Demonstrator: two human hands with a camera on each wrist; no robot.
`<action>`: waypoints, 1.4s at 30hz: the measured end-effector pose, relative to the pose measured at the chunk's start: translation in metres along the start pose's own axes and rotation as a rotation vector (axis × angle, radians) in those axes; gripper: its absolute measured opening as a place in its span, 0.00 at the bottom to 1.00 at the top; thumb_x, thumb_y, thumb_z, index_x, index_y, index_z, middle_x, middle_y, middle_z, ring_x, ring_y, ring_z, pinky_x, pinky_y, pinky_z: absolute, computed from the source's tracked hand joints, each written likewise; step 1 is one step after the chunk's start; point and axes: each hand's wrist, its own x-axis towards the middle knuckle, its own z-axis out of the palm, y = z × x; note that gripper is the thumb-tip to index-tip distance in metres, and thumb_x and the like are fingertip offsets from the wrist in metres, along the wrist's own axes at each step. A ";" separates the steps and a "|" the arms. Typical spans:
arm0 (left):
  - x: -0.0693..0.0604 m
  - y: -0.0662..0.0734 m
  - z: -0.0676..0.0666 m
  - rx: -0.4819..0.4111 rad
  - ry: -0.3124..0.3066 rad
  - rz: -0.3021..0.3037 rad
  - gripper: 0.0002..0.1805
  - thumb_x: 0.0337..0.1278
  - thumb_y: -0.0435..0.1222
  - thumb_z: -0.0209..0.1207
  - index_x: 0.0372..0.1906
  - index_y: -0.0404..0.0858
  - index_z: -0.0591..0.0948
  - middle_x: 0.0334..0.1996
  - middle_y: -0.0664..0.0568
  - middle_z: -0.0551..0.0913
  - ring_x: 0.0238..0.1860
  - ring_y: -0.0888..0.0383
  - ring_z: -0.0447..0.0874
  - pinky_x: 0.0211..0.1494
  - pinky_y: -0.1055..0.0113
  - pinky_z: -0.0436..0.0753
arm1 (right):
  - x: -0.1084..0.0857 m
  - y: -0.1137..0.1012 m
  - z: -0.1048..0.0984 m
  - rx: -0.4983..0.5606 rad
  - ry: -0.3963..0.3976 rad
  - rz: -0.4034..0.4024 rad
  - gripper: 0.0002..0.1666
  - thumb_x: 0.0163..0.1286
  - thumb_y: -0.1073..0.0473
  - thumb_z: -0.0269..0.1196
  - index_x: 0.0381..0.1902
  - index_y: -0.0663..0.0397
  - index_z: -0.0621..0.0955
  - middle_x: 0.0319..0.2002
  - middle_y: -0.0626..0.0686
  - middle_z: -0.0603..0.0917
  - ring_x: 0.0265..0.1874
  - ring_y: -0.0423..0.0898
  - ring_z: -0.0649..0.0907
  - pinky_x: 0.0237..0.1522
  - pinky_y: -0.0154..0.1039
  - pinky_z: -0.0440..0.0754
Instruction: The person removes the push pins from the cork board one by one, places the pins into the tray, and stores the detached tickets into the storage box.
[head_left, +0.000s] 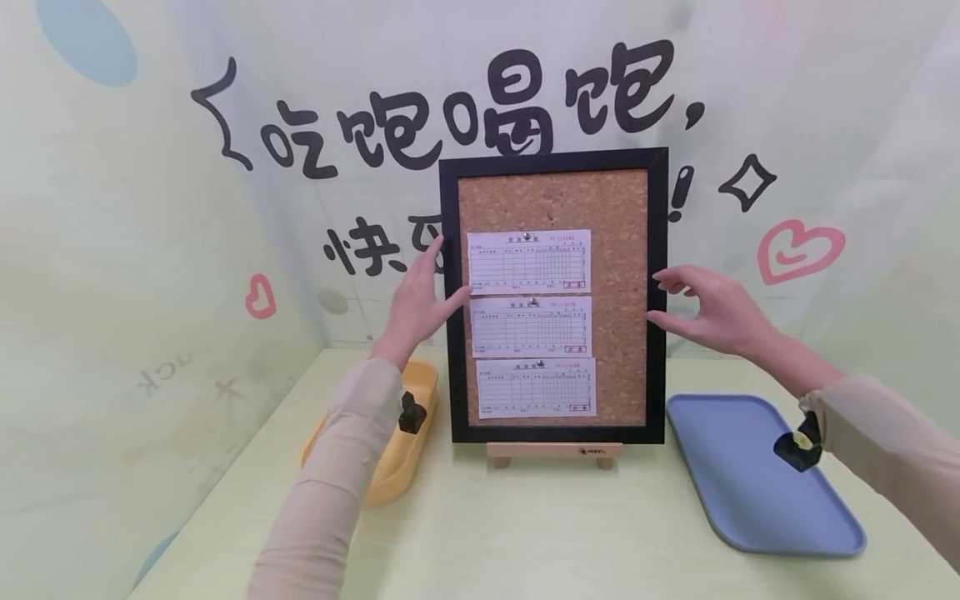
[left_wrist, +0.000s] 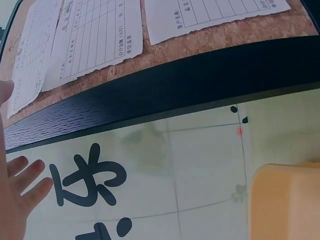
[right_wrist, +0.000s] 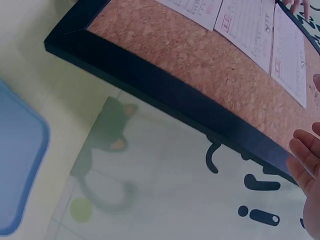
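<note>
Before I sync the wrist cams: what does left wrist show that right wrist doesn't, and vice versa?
Left wrist only: the yellow tray, partly cut off at the picture's edge.

Right wrist only: the blue tray, also cut off, the right hand, and a cat print on the wall.

Both: the board, three slips on it, black lettering on the wall, and the left hand, just fingers at the top edge in right wrist.
</note>
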 end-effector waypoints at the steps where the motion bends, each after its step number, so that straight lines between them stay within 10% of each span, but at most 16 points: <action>1: 0.001 0.000 0.002 -0.005 0.004 -0.001 0.44 0.53 0.52 0.57 0.70 0.42 0.50 0.66 0.44 0.60 0.64 0.47 0.61 0.62 0.52 0.65 | 0.002 -0.001 0.001 0.001 -0.002 -0.001 0.27 0.43 0.62 0.72 0.43 0.66 0.77 0.35 0.57 0.82 0.34 0.47 0.79 0.34 0.42 0.77; 28: 0.006 0.003 0.038 -0.053 0.169 -0.051 0.38 0.52 0.49 0.58 0.68 0.46 0.58 0.58 0.38 0.64 0.47 0.42 0.74 0.48 0.52 0.75 | 0.071 -0.034 0.029 0.067 -0.062 -0.018 0.23 0.54 0.58 0.67 0.45 0.68 0.77 0.36 0.60 0.81 0.35 0.51 0.78 0.38 0.46 0.77; 42: 0.007 0.001 0.041 -0.063 0.200 -0.040 0.39 0.51 0.48 0.59 0.68 0.46 0.58 0.54 0.38 0.66 0.41 0.44 0.75 0.43 0.53 0.77 | 0.105 -0.044 0.041 0.047 -0.112 0.108 0.21 0.60 0.54 0.63 0.48 0.61 0.76 0.38 0.55 0.79 0.37 0.47 0.76 0.40 0.41 0.74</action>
